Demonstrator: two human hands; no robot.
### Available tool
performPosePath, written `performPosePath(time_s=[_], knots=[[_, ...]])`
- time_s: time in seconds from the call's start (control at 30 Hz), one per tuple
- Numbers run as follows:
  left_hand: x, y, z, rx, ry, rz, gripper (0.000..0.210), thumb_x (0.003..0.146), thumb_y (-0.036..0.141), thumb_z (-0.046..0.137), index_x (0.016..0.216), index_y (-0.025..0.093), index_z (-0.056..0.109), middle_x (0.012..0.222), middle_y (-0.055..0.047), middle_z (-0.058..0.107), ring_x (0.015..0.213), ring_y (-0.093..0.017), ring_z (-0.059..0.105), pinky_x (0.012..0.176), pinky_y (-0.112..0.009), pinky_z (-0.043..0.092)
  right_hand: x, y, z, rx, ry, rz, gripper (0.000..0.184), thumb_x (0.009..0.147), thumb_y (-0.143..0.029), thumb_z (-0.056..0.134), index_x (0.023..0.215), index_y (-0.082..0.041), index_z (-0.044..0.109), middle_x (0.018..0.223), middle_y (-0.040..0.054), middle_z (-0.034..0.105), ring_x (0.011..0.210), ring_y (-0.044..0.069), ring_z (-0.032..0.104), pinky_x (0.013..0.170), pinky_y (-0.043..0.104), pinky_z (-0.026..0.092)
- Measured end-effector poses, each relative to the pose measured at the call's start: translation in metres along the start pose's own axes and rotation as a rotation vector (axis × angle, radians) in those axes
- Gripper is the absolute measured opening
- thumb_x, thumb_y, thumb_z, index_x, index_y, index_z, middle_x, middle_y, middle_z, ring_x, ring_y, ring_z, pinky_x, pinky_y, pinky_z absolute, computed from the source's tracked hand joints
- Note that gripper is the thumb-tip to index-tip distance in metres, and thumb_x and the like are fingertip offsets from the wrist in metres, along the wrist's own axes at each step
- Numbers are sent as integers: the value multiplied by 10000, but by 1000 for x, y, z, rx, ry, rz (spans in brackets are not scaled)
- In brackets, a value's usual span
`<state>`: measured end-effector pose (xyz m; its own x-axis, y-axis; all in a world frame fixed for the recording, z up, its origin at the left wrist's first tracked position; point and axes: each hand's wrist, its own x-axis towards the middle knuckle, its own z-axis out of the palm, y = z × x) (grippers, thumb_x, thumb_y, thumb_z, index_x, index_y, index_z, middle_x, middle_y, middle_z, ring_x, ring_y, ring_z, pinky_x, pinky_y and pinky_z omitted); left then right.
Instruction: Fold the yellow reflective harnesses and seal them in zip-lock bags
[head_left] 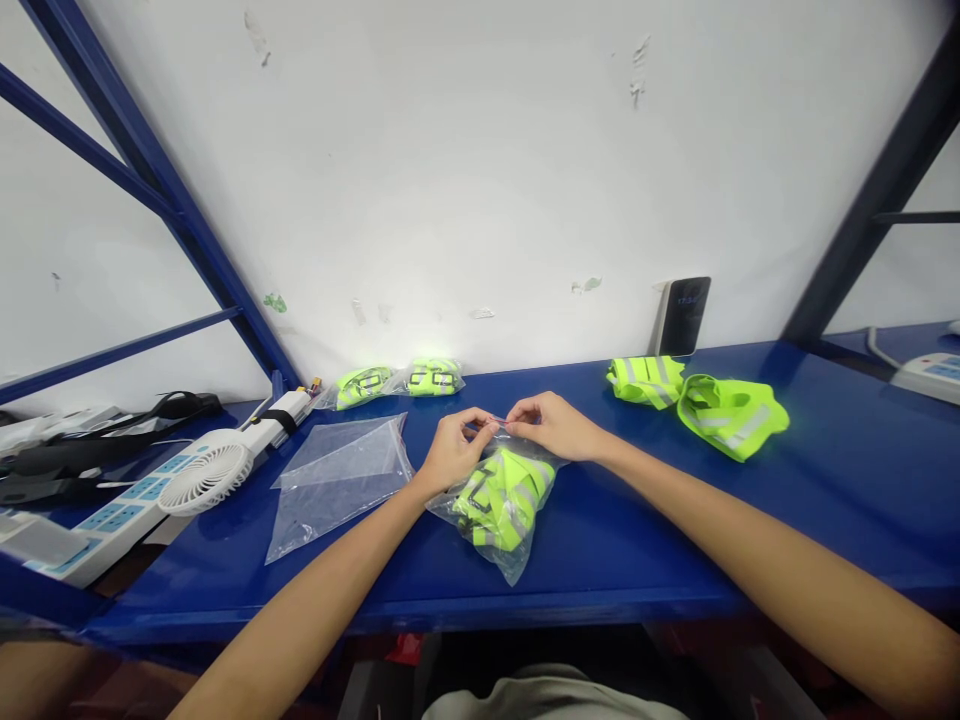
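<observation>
A clear plastic bag [514,568] holding a bundled neon-yellow reflective strap [510,495] lies near the front edge of the blue table [615,560], its top edge pinched between thumb and fingers of both the left hand [459,450] and the right hand [553,425], which nearly meet. To the left lie flat clear bags [337,480], with two filled bags [401,382] by the wall [480,180]; to the right sit two loose yellow bundles [731,412], near a propped phone [684,315].
</observation>
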<state>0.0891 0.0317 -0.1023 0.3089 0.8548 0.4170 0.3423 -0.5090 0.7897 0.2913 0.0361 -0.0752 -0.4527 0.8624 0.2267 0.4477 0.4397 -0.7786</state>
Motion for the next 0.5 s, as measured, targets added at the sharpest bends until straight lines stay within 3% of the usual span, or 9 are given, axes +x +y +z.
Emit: performPosePath(time_s=[0.5], knots=[[-1,-2,1,32,45,23,304,905,419,558,871,144,683,883,-47,686,792,-152,593,671,-237,448,0,-2,7,23,48,-57,207,846,-335,587,790,-153,668,642,-4,592,599,128,487,583,254,361]])
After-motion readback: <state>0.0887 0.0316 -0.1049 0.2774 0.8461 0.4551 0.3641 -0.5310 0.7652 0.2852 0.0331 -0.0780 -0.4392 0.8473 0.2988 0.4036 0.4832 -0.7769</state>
